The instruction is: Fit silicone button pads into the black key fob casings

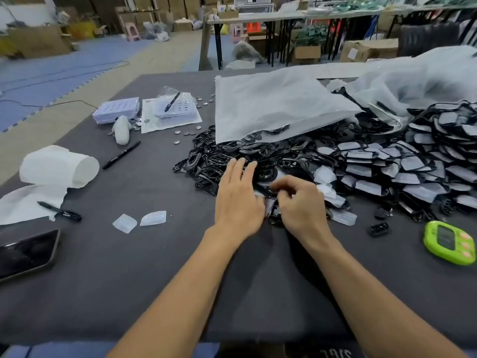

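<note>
Two bare hands work at the near edge of a heap of black key fob casings (232, 156) on a dark grey cloth-covered surface (129, 267). Left hand (238, 196) lies flat, palm down, fingers spread and extended, fingertips touching the empty black frames at the heap's edge; its grip is open and holds nothing. Right hand (300, 202) is curled, thumb and fingers pinched together on a small black casing (274, 211) just beside the left hand; whether a pad is already seated in that casing cannot be told. Translucent silicone button pads (324, 174) lie loose among the casings just beyond the right hand, and two more silicone pads (139, 220) lie apart on bare cloth to the left of the left hand. Further right, a large stack of casings with pale pads fitted (402, 166) spreads toward the edge of view. A frosted plastic bag (273, 107) overlies the far side of the heap. Other items noted: green handheld timer (450, 242) at right, black marker pen (121, 155), white paper roll (59, 166), phone (27, 251) at left, coin cells (184, 131) scattered near the far left packets
</note>
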`<move>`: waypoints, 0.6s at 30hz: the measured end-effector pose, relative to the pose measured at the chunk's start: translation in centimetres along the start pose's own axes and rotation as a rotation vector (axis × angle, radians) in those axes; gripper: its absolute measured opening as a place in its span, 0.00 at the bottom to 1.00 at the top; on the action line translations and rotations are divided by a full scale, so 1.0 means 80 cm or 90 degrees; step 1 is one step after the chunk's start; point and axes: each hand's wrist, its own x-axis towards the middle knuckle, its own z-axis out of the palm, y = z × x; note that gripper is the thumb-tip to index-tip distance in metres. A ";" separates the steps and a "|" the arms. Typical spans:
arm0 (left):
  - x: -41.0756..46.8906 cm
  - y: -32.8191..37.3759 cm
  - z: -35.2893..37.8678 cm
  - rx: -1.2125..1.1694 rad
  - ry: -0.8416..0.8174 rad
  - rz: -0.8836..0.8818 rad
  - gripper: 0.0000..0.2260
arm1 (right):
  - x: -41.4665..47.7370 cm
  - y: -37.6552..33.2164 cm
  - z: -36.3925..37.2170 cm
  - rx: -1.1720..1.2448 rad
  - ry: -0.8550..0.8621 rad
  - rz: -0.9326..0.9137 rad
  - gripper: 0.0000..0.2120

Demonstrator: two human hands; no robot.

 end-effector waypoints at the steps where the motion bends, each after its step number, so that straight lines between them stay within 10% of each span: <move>1: 0.011 -0.004 0.005 -0.010 0.001 0.024 0.28 | 0.012 0.006 0.007 -0.037 -0.016 -0.013 0.14; 9: 0.077 -0.045 0.025 0.044 0.021 0.108 0.10 | 0.096 0.016 0.046 -0.218 -0.120 -0.053 0.11; 18: 0.095 -0.075 0.024 0.015 0.120 -0.014 0.14 | 0.117 0.040 0.052 -0.287 -0.172 -0.099 0.19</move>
